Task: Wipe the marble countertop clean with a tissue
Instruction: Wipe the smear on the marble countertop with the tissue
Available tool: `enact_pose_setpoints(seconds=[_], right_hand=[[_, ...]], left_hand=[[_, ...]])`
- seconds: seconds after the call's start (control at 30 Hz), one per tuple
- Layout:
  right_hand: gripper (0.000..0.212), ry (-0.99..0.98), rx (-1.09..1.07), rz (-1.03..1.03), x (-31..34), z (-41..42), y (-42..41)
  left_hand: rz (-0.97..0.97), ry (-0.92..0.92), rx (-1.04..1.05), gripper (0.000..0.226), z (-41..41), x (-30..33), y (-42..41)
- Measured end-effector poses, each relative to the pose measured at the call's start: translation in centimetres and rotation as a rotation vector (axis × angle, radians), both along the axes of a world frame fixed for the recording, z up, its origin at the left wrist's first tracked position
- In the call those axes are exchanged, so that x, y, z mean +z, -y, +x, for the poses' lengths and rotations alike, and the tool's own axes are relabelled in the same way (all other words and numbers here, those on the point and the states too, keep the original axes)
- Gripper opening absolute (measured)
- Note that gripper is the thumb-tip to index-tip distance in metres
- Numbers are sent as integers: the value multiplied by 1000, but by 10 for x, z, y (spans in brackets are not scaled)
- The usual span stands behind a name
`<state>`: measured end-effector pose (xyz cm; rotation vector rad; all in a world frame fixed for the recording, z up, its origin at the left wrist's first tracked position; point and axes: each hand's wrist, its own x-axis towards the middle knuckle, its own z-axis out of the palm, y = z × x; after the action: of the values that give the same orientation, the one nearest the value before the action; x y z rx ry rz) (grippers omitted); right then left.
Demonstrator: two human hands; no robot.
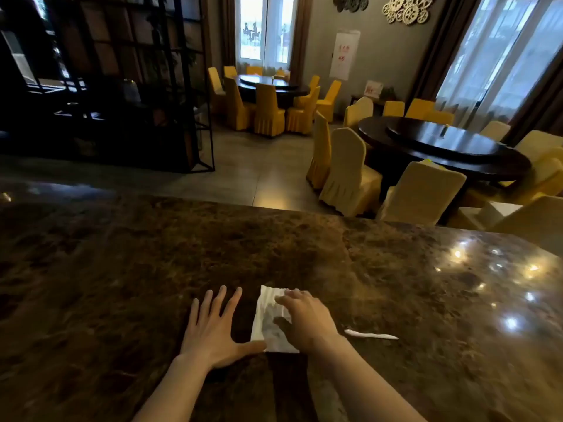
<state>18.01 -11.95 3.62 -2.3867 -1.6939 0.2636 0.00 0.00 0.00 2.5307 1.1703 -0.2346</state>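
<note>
room: dining hall past my counter, tall bright windows (499, 56) at the right and far back, dark open shelving (122, 80) on the left
tables: two dark round tables, one near right (441, 144), one far back (268, 85), both ringed by chairs in yellow and cream covers (347, 175)
wall: grey, pale gear-shaped ornaments (406, 9) up top, white poster (344, 54) below
countertop (152, 263): brown mottled marble, glossy, fills the lower half of the view; bright ceiling-light reflections on its right part
tissue (268, 318): white, folded to a tall rectangle, lying flat on the countertop near my edge, between my two hands; crinkled along the top edge, grey shadow or damp patch across the middle, cannot tell which
left hand (213, 327): flat on the marble, palm down, fingers spread wide, holding nothing; thumb tip touches the tissue's lower left corner
right hand (304, 318): palm down over the right side of the tissue, fingers loosely together and pressed onto it, thumb lying across its middle; not gripping, just pressing
forearms: both bare, coming in from the bottom of the view
scrap (370, 335): thin white twisted strip, maybe paper, lying on the marble just right of my right wrist, apart from the tissue
</note>
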Motion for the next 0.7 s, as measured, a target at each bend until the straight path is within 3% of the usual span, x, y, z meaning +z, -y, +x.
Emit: enact_pose_setpoints(seconds=[0.13,0.37,0.43,0.57,0.63,0.7], right_hand=[[56,-35,108,-135,-15,-22,-11],[14,67,53,70,-28,-26,2],[6,-89,-93,211,-30,-18,14],[22,-544,-575,657,-19,27,56],[23,-644,-789,775,-11,57,81],[23,-604,-973,863,-4,92,121]], left_hand=[[-65,-35,-51,142,-20,-15,-11],[-52,-36,-136,150,-17,-24,-8],[-53,0,-167,152,-3,-23,-3],[-46,74,-234,154,36,-24,17],[-39,99,-234,155,47,-25,25],[-31,96,-228,156,64,-30,32]])
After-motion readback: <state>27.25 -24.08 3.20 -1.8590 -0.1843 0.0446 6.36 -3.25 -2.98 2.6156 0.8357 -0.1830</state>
